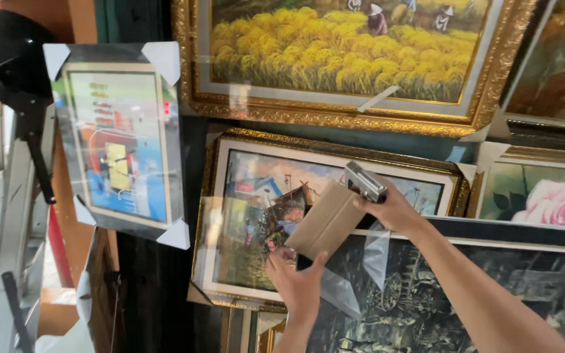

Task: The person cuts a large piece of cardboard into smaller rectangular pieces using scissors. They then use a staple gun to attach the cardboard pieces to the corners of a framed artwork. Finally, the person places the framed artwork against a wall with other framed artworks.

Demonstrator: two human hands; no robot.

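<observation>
Pressing a stapler (363, 182) in our right hand (393, 208) against a brown cardboard corner piece (327, 221), we steady that piece from below with our left hand (297, 282) — fingers closed on its lower edge. It sits on the corner of a dark plastic-wrapped painting (452, 287), in front of a gold-framed village painting (256, 216) — a rose painting (544, 196) stands to the right.

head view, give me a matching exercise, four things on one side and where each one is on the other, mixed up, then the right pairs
1. stapler
2. cardboard corner
3. rose painting
4. rice field painting

a. top, in a wide gold frame
b. in the right hand
c. far right, pink flower
d. on the dark picture's corner, steadied by the left hand

Pairs: 1-b, 2-d, 3-c, 4-a
</observation>
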